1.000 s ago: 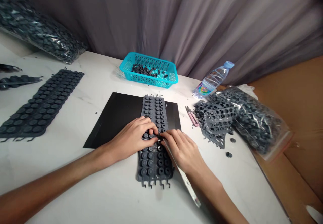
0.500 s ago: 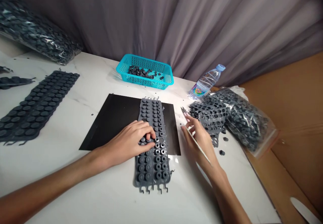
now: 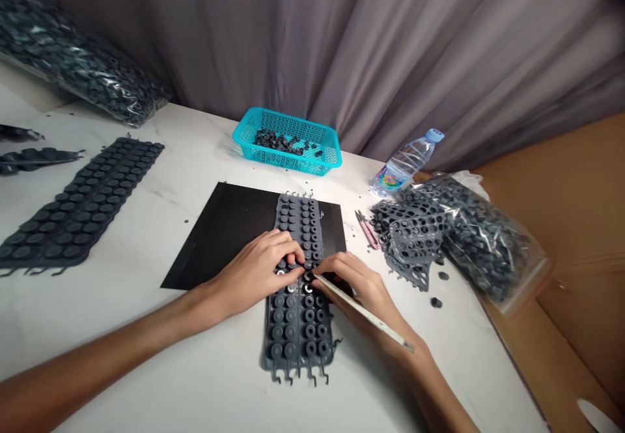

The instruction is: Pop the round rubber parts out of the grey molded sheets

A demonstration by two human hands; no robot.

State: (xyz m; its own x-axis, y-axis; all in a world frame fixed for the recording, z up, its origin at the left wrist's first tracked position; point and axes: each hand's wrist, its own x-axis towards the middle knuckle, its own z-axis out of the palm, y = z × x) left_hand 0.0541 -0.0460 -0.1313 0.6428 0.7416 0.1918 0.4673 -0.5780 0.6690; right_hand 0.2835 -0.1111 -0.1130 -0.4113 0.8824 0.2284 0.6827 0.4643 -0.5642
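Grey moulded sheet (image 3: 297, 290) lies lengthwise, partly on black mat (image 3: 229, 231). Left hand (image 3: 258, 267) presses flat on its mid rows, fingers spread, gripping nothing. Right hand (image 3: 359, 290), at 3 o'clock, pinches thin blade (image 3: 364, 312), tip touching sheet.

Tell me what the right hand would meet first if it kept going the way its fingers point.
The right hand points left along the grey rubber sheet; the left hand's fingertips, pressed on that sheet, are likely first. They look almost touching, though depth is unclear.
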